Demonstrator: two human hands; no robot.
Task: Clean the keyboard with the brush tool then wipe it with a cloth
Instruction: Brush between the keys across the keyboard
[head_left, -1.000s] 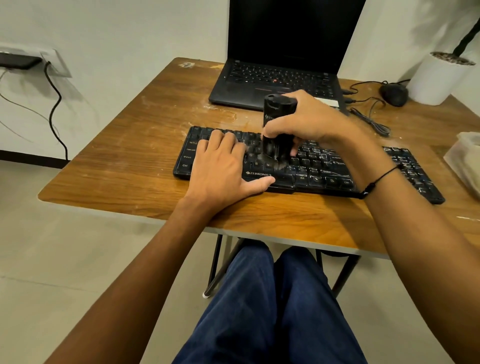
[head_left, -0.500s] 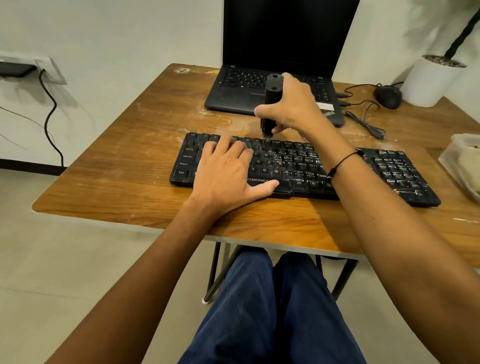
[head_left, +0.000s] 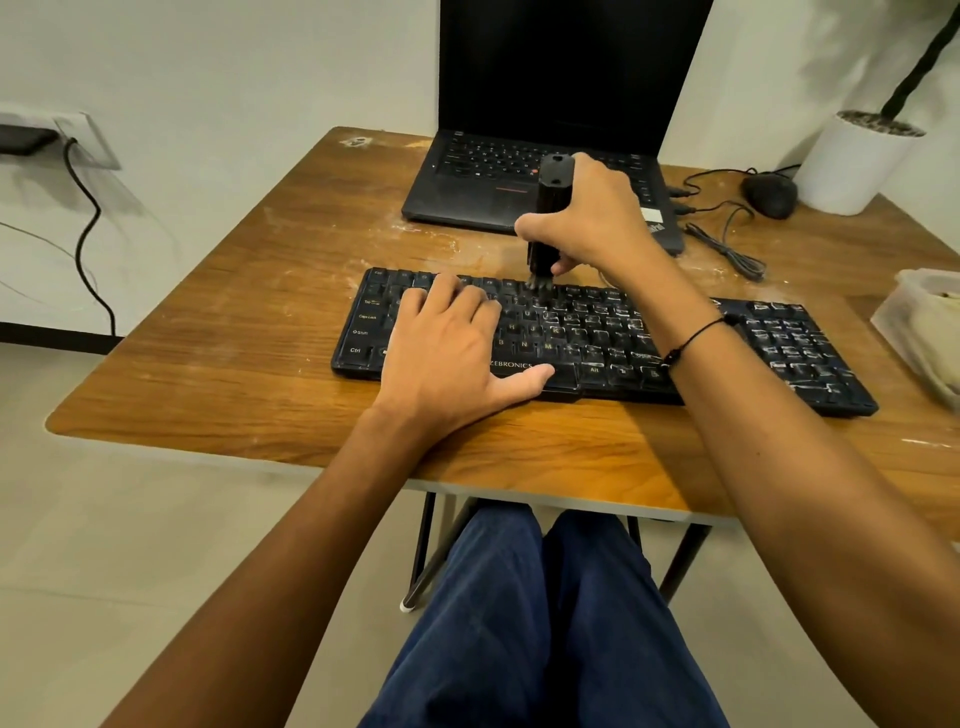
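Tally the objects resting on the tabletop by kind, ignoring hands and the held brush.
Keyboard: 1
Laptop: 1
Mouse: 1
White plant pot: 1
Pale container at the right edge: 1
Total on the table: 5

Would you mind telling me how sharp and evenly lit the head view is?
Head view: wide-angle bending at the table edges; the brush tool bristle tip on the keyboard looks blurred; the laptop screen is dark; soft plant shadow on the wall at right.
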